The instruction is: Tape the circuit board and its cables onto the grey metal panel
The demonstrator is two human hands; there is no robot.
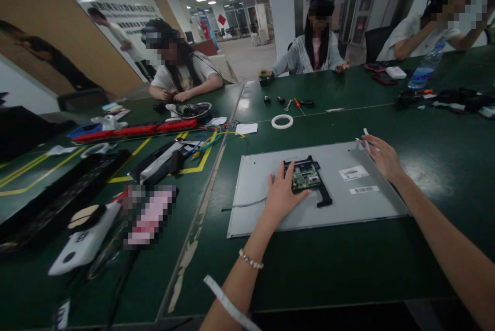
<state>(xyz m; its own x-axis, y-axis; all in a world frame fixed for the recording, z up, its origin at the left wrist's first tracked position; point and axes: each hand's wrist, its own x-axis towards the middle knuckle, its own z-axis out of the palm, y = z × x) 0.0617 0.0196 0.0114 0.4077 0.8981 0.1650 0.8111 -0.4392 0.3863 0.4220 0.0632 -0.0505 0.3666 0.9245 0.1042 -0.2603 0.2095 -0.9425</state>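
A flat grey panel [255, 176] with two white labels lies in front of me. On it sits a black bracket [324, 196] with a green circuit board [307, 178]. My left hand [284, 189] rests over the left side of the board, fingers spread; some fingertips touch the bracket. A thin grey cable [247, 205] runs out leftward from under that hand. At the panel's far right corner, my right hand [384, 156] pinches a short white tape strip [366, 137]. Another white strip [222, 297] lies across my left forearm.
Beyond the panel lie a roll of white tape [282, 127], a red screwdriver [297, 106] and a wrench [288, 105]. Several people sit across the table. A water bottle [425, 67] stands at far right. Black housings [158, 161], wires and a white device [85, 241] occupy the left.
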